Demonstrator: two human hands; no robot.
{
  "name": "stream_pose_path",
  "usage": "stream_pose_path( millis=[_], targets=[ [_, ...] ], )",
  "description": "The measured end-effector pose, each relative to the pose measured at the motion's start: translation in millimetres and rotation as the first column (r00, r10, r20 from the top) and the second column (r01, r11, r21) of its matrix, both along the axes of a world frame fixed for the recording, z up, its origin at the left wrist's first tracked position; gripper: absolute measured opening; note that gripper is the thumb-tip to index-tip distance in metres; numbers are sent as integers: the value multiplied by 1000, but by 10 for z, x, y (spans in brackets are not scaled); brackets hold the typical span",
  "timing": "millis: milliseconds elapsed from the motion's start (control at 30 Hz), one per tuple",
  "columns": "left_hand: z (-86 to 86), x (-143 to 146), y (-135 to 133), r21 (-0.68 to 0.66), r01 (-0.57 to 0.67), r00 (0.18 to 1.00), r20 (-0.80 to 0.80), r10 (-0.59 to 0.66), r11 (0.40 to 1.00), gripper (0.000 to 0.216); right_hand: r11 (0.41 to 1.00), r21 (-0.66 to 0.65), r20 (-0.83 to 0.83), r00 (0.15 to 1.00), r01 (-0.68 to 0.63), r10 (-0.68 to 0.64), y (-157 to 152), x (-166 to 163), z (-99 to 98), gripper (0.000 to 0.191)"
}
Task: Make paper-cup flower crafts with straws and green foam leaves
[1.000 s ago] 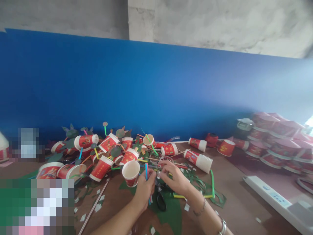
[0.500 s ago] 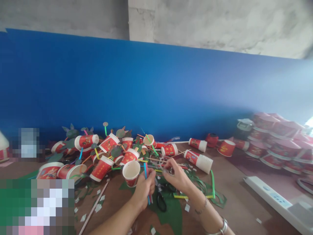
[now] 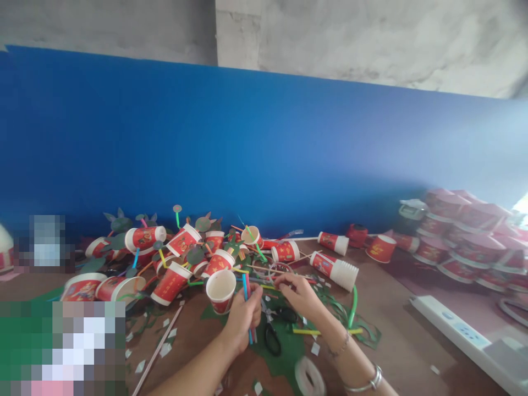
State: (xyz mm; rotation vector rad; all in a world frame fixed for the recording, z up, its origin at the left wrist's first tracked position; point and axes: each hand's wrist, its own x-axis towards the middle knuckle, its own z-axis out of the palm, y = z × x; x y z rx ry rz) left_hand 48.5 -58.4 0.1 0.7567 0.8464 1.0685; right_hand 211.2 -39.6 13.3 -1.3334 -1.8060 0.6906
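Observation:
My left hand (image 3: 243,314) is wrapped round a few drinking straws (image 3: 247,283), blue and pink, held nearly upright. Just behind it stands a red and white paper cup (image 3: 220,291) with its mouth showing. My right hand (image 3: 300,296) is to the right, apart from the straws, its fingers bent together; whatever may be between the fingertips is too small to make out. Black-handled scissors (image 3: 272,338) lie on green paper (image 3: 289,352) between my forearms. A white tape roll (image 3: 309,377) shows at the bottom, beside my right forearm.
Red paper cups with straws and paper discs are heaped (image 3: 177,258) at the back left. A stack of cups (image 3: 334,270) lies to the right. Green and yellow straws (image 3: 307,331) lie near my right forearm. A power strip (image 3: 454,324) and piled pink-topped cups (image 3: 474,242) are farther right.
My right hand has shifted slightly right, its fingers lower and more level. The white tape roll has come into view at the bottom. My left hand and its straws have hardly moved.

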Motion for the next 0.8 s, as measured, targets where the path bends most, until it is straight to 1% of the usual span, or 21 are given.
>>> stream_pose_path(
  millis=[100,133,167,200,233,267,300,333,367,400,467,567,667,800],
  targets=[
    [1,-2,7,-12,6,1000,11,-6,1000,59,1000,-19,-9,1000,-15,14,0,-8,6,19],
    [-2,-4,12,-13,7,1000,19,-7,1000,58,999,-43,-15,1000,-27,27,-8,3,24,18],
    [-7,-4,19,-14,7,1000,26,-6,1000,58,994,-92,-18,998,-55,54,-24,23,55,17],
    [-11,-4,25,-15,4,999,33,-3,1000,58,981,-168,-18,995,-98,96,-47,52,99,17],
    [-16,-3,31,-18,-2,999,39,2,1000,57,948,-279,-10,987,-154,157,-80,88,154,19],
    [-20,-1,36,-22,-8,999,46,9,1000,57,887,-404,0,970,-223,244,-120,126,216,18],
    [-23,3,39,-25,-11,999,53,12,1000,57,805,-531,14,947,-265,321,-167,160,282,17],
    [-27,7,41,-27,-10,998,61,11,1000,57,693,-664,31,916,-280,400,-216,187,346,15],
    [-30,12,43,-27,-7,997,71,9,1000,56,596,-755,54,880,-274,473,-265,201,402,15],
    [-33,16,43,-26,-4,997,81,6,1000,56,567,-786,95,860,-244,502,-310,201,447,13],
    [-40,23,44,-25,-2,995,95,5,1000,56,566,-802,176,829,-192,530,-376,162,495,11],
    [-42,26,42,-25,-1,995,98,3,1000,57,568,-808,254,776,-158,577,-408,67,470,20],
    [-31,23,31,-29,3,995,102,0,1000,55,589,-787,271,756,-183,596,-391,22,391,21],
    [-26,16,17,-43,2,994,110,3,999,55,616,-752,251,760,-237,599,-368,38,300,12]
  ],
)
